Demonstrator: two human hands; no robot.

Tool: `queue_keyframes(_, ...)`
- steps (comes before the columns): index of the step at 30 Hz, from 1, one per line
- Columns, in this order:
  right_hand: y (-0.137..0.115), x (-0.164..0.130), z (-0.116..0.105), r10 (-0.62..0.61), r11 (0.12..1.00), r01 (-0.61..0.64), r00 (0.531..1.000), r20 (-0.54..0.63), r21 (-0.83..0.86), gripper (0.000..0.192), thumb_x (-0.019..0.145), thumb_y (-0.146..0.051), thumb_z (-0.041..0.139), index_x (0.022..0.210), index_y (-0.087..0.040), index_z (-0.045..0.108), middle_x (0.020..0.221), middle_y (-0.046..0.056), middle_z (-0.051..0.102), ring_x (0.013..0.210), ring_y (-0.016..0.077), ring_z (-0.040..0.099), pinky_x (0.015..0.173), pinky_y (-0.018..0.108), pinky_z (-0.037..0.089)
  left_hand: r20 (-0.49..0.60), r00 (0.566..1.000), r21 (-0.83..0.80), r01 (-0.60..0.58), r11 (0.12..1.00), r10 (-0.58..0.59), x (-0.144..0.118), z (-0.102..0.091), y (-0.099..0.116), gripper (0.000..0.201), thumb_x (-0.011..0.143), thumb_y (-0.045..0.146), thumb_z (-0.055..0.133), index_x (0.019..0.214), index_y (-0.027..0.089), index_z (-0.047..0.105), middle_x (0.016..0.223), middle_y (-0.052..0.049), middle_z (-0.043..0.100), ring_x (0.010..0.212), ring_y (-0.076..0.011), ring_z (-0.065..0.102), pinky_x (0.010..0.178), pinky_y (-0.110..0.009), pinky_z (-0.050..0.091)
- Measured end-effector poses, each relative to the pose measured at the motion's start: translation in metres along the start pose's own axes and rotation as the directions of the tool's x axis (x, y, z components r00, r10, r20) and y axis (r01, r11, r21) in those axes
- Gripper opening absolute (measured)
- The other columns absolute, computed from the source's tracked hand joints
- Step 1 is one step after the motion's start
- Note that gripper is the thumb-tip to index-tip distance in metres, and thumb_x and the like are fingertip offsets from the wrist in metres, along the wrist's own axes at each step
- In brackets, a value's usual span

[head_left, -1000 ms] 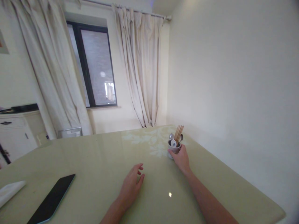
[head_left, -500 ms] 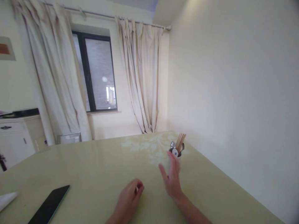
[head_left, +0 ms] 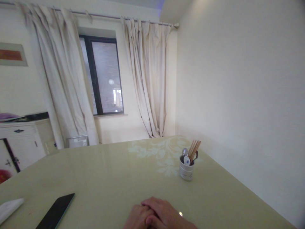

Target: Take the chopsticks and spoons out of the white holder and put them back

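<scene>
My two hands rest together at the near edge of the pale green table point(head_left: 107, 178). My right hand point(head_left: 166, 214) lies over my left hand point(head_left: 136, 218), whose fingers are curled under it; neither holds anything. A small white utensil cup point(head_left: 186, 170) stands apart from them, farther back on the right, holding wooden chopsticks point(head_left: 194, 148) and several spoons.
A black phone point(head_left: 55, 214) lies flat at the near left, with a white folded paper point(head_left: 9, 208) beside it. The wall runs along the table's right side. Curtains and a window are behind; a white cabinet point(head_left: 21, 141) stands at the left.
My right hand let go of the utensil cup and drew back toward me, settling on top of my left hand. The cup stands alone. The view shifted left and up.
</scene>
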State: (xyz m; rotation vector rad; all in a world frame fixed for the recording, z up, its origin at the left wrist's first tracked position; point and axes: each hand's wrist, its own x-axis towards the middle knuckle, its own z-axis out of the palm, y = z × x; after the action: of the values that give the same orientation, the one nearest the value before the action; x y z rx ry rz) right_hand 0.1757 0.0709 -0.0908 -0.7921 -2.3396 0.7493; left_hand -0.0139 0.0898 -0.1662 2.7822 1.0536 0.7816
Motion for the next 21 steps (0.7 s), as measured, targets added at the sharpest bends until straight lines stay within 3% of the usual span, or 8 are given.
queue_keyframes(11,-0.001,-0.004,0.000,0.003,0.996,-0.002,1.000,0.018,-0.090,0.066,0.100,-0.071,0.037,0.137,-0.025,0.067,0.123,0.012,0.078,0.109,0.0300,0.073,0.100,0.039,0.054,0.077,0.996,-0.030,0.041,0.999,-0.038,0.005,-0.006,0.012,0.013,0.085,0.031,0.066,0.081,0.028,0.078,0.074,-0.003,0.079,0.062,-0.0205,0.071,0.054,-0.026,0.043)
queue_keyframes(13,0.004,-0.005,-0.002,-0.028,0.980,0.017,0.998,-0.053,-0.197,0.063,0.099,-0.070,0.044,0.137,-0.025,0.066,0.123,0.012,0.077,0.109,0.0319,0.071,0.100,0.043,0.053,0.071,0.997,-0.020,0.038,0.999,-0.036,0.005,-0.006,0.011,0.023,0.089,0.034,0.062,0.072,0.025,0.075,0.065,-0.004,0.075,0.053,-0.0187,0.066,0.050,-0.026,0.038)
queue_keyframes(15,0.008,-0.006,-0.013,-0.061,0.945,-0.024,0.966,-0.249,-0.326,0.058,0.099,-0.063,0.054,0.144,-0.027,0.058,0.133,0.012,0.071,0.119,0.0335,0.065,0.105,0.046,0.048,0.055,0.998,0.021,0.029,0.999,-0.030,0.005,-0.008,0.011,0.038,0.097,0.034,0.053,0.065,0.023,0.072,0.057,-0.004,0.070,0.045,-0.0166,0.060,0.048,-0.027,0.033)
queue_keyframes(16,0.011,-0.007,-0.022,-0.078,0.923,-0.086,0.913,-0.401,-0.376,0.057,0.099,-0.059,0.058,0.147,-0.028,0.053,0.139,0.013,0.067,0.125,0.0340,0.061,0.109,0.047,0.045,0.047,0.999,0.052,0.023,0.998,-0.026,0.005,-0.008,0.012,0.044,0.100,0.033,0.047,0.063,0.023,0.070,0.055,-0.005,0.069,0.043,-0.0156,0.056,0.047,-0.027,0.031)
queue_keyframes(17,0.014,-0.008,-0.033,-0.096,0.899,-0.178,0.811,-0.577,-0.400,0.057,0.100,-0.055,0.058,0.150,-0.028,0.049,0.142,0.014,0.063,0.130,0.0345,0.057,0.111,0.049,0.041,0.040,0.999,0.084,0.018,0.996,-0.021,0.005,-0.009,0.013,0.049,0.102,0.033,0.042,0.061,0.022,0.069,0.054,-0.005,0.068,0.041,-0.0147,0.054,0.047,-0.028,0.029)
queue_keyframes(19,0.023,-0.012,-0.060,-0.140,0.856,-0.388,0.465,-0.874,-0.343,0.058,0.100,-0.057,0.057,0.145,-0.022,0.049,0.137,0.020,0.060,0.130,0.0380,0.052,0.111,0.056,0.038,0.034,0.999,0.128,-0.005,0.992,0.000,0.006,-0.011,0.016,0.055,0.104,0.034,0.037,0.059,0.022,0.067,0.052,-0.005,0.066,0.038,-0.0130,0.048,0.046,-0.028,0.024)
queue_keyframes(20,0.030,-0.015,-0.074,-0.156,0.839,-0.460,0.307,-0.939,-0.289,0.065,0.097,-0.063,0.057,0.141,-0.017,0.050,0.131,0.022,0.060,0.126,0.0401,0.052,0.109,0.059,0.037,0.031,0.999,0.141,-0.017,0.990,0.013,0.006,-0.012,0.017,0.057,0.105,0.035,0.036,0.059,0.022,0.066,0.052,-0.004,0.065,0.038,-0.0124,0.046,0.046,-0.029,0.023)
queue_keyframes(21,0.037,-0.018,-0.087,-0.153,0.821,-0.519,0.200,-0.968,-0.237,0.071,0.095,-0.070,0.055,0.137,-0.013,0.052,0.125,0.023,0.060,0.123,0.0415,0.053,0.107,0.061,0.038,0.023,0.999,0.150,-0.032,0.988,0.029,0.007,-0.014,0.019,0.058,0.105,0.036,0.035,0.059,0.022,0.066,0.051,-0.004,0.063,0.038,-0.0120,0.044,0.047,-0.029,0.021)
